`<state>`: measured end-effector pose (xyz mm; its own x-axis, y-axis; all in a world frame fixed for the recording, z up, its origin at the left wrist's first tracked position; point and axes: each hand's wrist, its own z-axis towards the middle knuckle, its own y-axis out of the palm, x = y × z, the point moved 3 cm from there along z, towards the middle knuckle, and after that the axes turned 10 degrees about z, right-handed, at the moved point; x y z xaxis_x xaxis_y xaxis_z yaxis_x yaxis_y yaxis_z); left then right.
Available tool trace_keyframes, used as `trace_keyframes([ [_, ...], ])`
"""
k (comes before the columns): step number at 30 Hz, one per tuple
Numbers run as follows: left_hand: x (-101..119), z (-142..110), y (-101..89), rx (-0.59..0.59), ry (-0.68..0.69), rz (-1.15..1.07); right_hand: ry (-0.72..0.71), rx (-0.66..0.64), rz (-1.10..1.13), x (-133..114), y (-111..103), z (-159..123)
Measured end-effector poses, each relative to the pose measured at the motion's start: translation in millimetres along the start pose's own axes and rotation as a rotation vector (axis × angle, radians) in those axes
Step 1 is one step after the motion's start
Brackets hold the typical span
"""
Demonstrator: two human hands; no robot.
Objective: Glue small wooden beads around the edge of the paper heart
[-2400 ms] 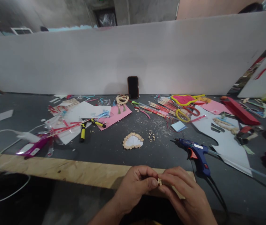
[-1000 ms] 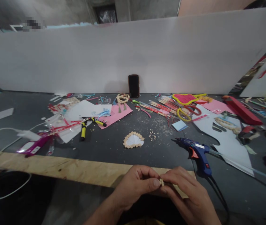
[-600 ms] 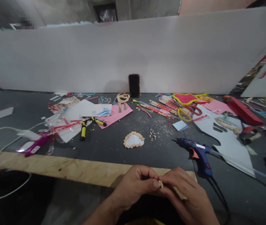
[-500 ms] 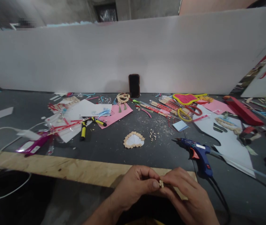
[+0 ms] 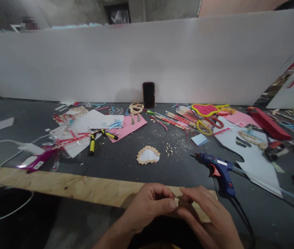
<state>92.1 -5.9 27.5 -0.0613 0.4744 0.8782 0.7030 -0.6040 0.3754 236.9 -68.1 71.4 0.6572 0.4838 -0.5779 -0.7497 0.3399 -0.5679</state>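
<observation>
Near the table's front edge, my left hand (image 5: pixel 155 202) pinches a small cream-coloured cluster of bits (image 5: pixel 176 201) between thumb and forefinger. My right hand (image 5: pixel 205 214) is just to the right of it, its thumb and forefinger parted around the cluster's side, and I see nothing gripped in them. Beyond the hands lies a white paper shape (image 5: pixel 149 155) edged with a ring of similar beige bits (image 5: pixel 142 149). Several loose beige bits (image 5: pixel 169 149) are scattered to its right. A blue glue gun (image 5: pixel 221 169) with an orange trigger rests on its side, right of the hands.
A phone (image 5: pixel 148 95) leans against the white partition (image 5: pixel 84 69). Yellow-black pliers (image 5: pixel 92 144), pink paper (image 5: pixel 128 128) and a purple tool (image 5: pixel 36 162) lie left. Wrapped chopsticks (image 5: pixel 180 119), yellow-handled scissors (image 5: pixel 204 127) and white paper (image 5: pixel 256 162) lie right. A black cable trails from the glue gun.
My right thumb and forefinger have parted and drawn slightly away from the small cluster. My left hand keeps its pinch on it, nearly unmoved. The things on the table lie as before.
</observation>
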Motion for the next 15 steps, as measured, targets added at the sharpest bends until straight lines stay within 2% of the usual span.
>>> trace_keyframes([
  [5,-0.8,0.5,0.8,-0.016,0.004,0.018,-0.039,-0.042,0.003,-3.7,1.1,3.9],
  [9,5.1,-2.5,-7.2,0.034,0.019,0.224,0.002,-0.01,-0.029,1.7,-5.9,5.4],
  [11,16.9,-5.8,-21.0,0.123,0.034,0.41,0.043,0.038,-0.075,11.5,-11.1,5.6],
  [13,37.5,-9.4,-40.9,0.265,0.086,0.612,0.058,0.084,-0.151,24.9,-12.4,6.4],
  [15,64.2,-11.4,-62.6,0.478,0.151,0.8,0.047,0.088,-0.231,39.7,-6.6,7.8],
])
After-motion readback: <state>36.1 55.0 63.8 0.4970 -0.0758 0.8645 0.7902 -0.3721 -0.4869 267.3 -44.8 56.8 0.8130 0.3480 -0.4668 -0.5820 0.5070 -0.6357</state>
